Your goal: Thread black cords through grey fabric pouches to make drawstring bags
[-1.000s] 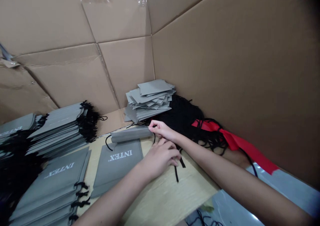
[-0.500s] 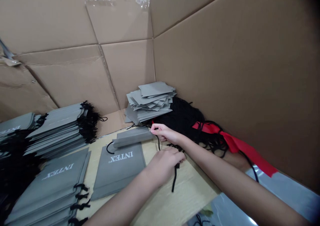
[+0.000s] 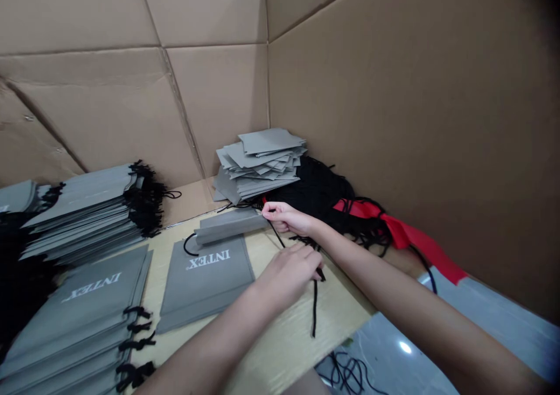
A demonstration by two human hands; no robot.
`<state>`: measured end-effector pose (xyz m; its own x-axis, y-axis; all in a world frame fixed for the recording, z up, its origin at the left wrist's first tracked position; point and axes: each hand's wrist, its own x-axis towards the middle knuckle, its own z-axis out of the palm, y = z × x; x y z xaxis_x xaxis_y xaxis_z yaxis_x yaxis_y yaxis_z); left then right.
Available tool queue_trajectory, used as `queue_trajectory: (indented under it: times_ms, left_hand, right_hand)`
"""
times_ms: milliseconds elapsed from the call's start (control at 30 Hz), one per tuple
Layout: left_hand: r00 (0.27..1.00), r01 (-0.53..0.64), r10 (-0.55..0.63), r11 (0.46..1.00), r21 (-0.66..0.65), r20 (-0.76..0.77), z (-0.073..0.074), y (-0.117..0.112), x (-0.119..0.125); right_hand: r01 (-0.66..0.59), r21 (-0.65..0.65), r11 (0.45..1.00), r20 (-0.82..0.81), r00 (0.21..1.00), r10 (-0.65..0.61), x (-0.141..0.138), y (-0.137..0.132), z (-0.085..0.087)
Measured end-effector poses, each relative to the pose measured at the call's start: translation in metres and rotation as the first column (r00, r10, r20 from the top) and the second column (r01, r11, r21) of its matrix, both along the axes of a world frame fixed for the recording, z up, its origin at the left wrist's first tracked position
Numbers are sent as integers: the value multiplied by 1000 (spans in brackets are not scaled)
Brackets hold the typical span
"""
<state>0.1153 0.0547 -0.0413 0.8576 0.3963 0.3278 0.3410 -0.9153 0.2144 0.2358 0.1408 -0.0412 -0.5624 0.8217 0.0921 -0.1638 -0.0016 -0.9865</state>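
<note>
My right hand (image 3: 286,219) pinches the end of a folded grey fabric bag (image 3: 230,226) lying across the top of a flat grey bag printed INTEX (image 3: 205,284). A thin black cord (image 3: 276,233) runs from the folded bag's end past my right fingers. My left hand (image 3: 291,272) closes on black cord near its loose ends, and a length of it (image 3: 314,313) hangs onto the light wooden table (image 3: 284,331). A black cord loop (image 3: 189,244) sticks out at the folded bag's other end.
Stacks of corded grey bags (image 3: 74,307) sit at the left. Behind my hands lie loose grey fabric pieces (image 3: 258,161), a black cord heap (image 3: 317,188) and a red ribbon (image 3: 394,226). Cardboard walls (image 3: 394,91) rise behind. Loose cord (image 3: 345,374) lies on a grey surface below the table.
My left hand has shifted slightly right along the cord, which now hangs as a longer single strand. My right hand stays on the folded bag. The whole view has tilted, moving the scene upward.
</note>
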Motion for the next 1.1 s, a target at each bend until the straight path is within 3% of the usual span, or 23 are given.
queue_trajectory:
  times_ms: [200,433,667,933,1100]
  left_hand:
    - [1000,7,-7,999,34,-12,-4,0,2]
    - [994,112,-111,985,-134,11,4,2,-8]
    - [997,79,-72,970,-231,38,-1,1,-7]
    - [989,60,-13,945,-320,146,-3,16,-14]
    - [989,65,-15,940,-334,150,-5,9,-12]
  right_hand:
    - [8,-2,1000,-5,1000,-8,0,-1,2]
    - [-12,-36,999,4,1000,12,1,1,5]
    - [-9,-42,999,13,1000,10,1,2,7]
    - [43,-47,998,16,999,-42,1,2,8]
    - [64,-49,997,20,998,-63,-1,1,8]
